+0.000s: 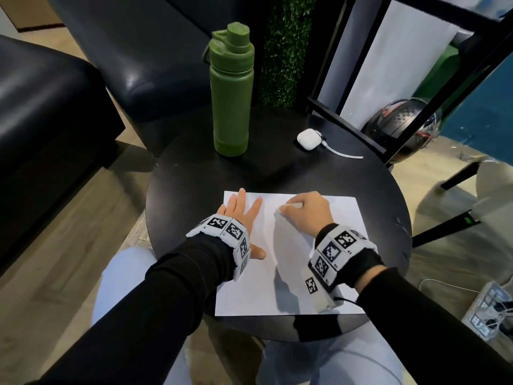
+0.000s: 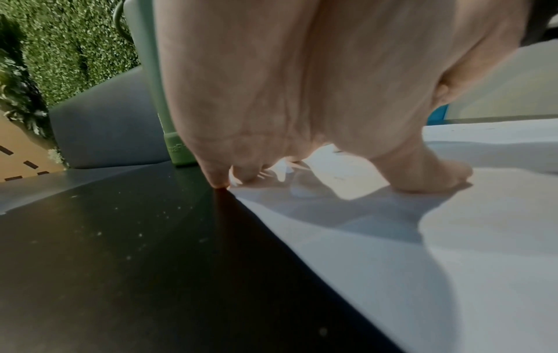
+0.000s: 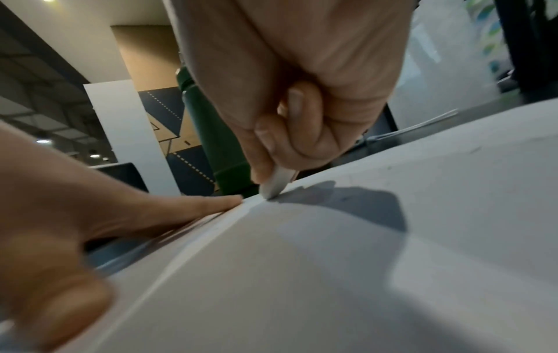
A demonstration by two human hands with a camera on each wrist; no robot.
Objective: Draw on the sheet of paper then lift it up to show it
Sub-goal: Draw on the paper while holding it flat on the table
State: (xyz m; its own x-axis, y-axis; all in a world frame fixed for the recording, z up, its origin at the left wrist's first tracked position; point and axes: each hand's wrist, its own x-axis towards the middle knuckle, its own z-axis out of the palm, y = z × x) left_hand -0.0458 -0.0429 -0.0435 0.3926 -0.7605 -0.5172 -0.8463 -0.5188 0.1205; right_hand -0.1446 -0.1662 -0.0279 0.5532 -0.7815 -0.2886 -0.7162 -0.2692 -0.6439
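Already the right hand (image 3: 302,100) pinches a white pen (image 3: 276,184), tip on the sheet of paper (image 1: 288,273) at lower centre of the head view. Left hand (image 1: 238,209), fingers flat and spread, presses the sheet's upper-left part onto the black table (image 1: 180,195). Best keep that pressure firm and strokes light, so the paper won't creep.

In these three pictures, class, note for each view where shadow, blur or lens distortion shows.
Head view: wide-angle bending at the edges; the right hand casts a grey shadow on the sheet of paper. Left wrist view: the left hand looms large and soft, shading the paper. Right wrist view: the near thumb is blurred; the white pen tip is sharper, its shadow alongside.
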